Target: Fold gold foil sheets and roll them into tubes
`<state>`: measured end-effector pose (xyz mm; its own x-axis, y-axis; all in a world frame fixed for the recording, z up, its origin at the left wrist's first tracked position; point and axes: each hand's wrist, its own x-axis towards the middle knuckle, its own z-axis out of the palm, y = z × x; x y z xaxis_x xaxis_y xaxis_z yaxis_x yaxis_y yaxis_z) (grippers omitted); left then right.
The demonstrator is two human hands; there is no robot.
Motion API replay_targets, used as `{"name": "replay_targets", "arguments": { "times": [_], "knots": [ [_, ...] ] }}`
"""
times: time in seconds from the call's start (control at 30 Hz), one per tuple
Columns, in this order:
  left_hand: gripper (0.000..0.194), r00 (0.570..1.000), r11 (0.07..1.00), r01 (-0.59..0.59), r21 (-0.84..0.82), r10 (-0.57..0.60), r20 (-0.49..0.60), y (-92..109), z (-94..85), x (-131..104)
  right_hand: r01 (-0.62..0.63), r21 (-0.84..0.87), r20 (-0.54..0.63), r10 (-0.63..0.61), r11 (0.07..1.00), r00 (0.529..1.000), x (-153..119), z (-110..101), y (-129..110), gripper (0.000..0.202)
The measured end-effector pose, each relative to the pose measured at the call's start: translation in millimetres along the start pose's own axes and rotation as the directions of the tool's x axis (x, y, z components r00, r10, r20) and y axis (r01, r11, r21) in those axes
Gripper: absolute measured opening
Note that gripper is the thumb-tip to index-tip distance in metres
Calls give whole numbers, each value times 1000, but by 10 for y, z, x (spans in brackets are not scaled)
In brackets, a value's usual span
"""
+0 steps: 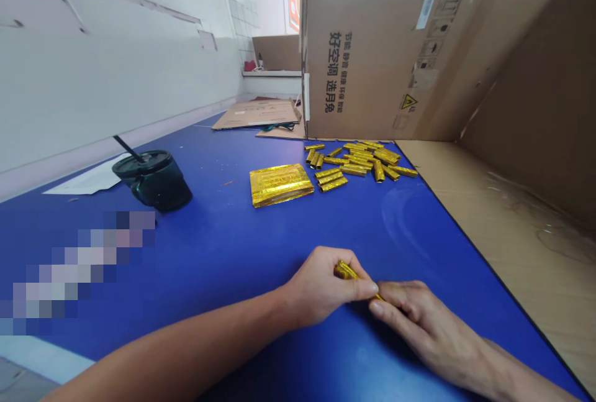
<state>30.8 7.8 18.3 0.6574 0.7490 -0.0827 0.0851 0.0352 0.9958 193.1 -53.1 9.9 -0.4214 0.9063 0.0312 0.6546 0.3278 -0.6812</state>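
1. The left hand (321,284) is closed around a narrow gold piece (346,270), its thumb lying along the side; one end of the piece shows above the curled fingers, and the rest slants down toward the other hand.
2. The right hand (423,321) meets it thumb to fingertips; its thumb and bent forefinger are closed on the lower tip of that same piece, though how much they hold is hidden.
3. Both hands are just above the blue table (223,246); the left forearm reaches in from the lower left, the right one from the lower right.
4. Beyond the left hand, slightly to its left, lies a stack of gold sheets (279,186); just right of that are three gold strips (331,179) side by side, and past them a loose heap of gold strips (361,158).
5. Well to the left of both hands stands a dark cup (158,184) with a straw (128,148); farthest ahead rises a cardboard box (372,60).
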Motion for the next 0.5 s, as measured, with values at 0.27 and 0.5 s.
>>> {"name": "replay_targets", "arguments": {
  "times": [0.27,0.5],
  "knots": [
    [23,994,997,-37,63,43,-97,16,-58,20,21,-13,-26,-21,1000,999,9,-13,-1,37],
    [26,989,985,-67,159,86,-120,40,-115,19,-39,81,25,37,996,999,1,-19,13,39]
  ]
}}
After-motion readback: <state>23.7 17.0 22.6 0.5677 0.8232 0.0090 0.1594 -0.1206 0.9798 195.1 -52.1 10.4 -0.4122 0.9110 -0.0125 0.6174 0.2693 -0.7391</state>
